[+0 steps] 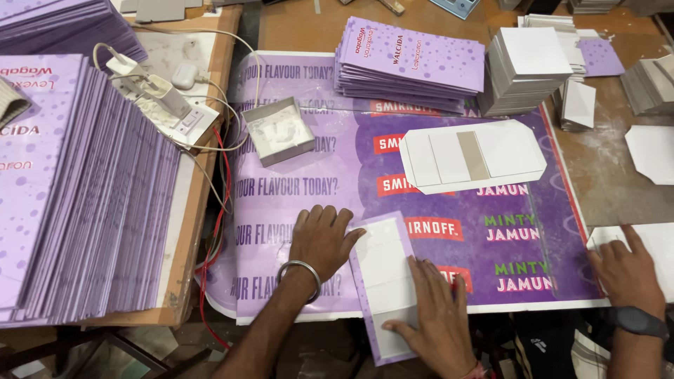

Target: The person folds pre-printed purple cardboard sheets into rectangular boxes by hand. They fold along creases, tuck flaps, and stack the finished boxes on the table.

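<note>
Low in the frame's centre, the left hand (321,240) and right hand (437,319) lie open-palmed, gripping nothing, pressing a white board (385,277) onto a purple sheet (364,295). It looks light, stiff and easily creased; best held by its edges.

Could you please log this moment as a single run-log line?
left hand: flat on purple sheet beside card | right hand: pressing grey card onto lilac wrap | co-worker's hand: on white board
</note>
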